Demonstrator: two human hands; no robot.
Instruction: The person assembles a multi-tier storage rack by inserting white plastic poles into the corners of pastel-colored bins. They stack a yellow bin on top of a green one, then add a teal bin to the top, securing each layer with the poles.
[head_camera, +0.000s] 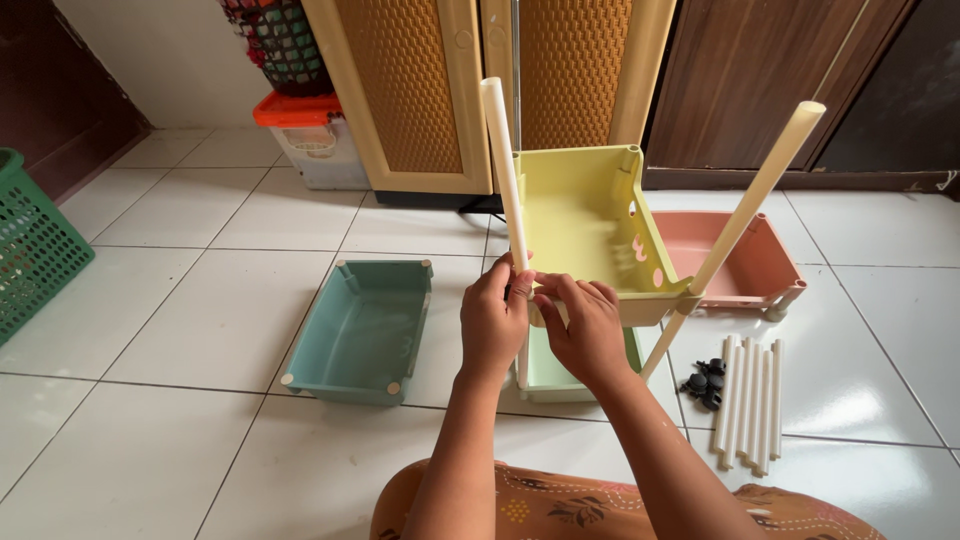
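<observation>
Head view shows our left hand pinched around a cream plastic tube standing at 12 o'clock, while our right hand clasps the near corner of the yellow tray. A pale green tray is mostly hidden beneath our hands. At 9 o'clock lies a smooth teal tray on the tiled floor; at 3 o'clock, spare tubes.

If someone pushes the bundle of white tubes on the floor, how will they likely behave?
The white tubes look round and lie loose on smooth glossy tiles, so they would probably roll apart and slide easily. They seem thin, hollow plastic, so likely light and fairly stiff. The black casters beside them might stop some from rolling left.
</observation>
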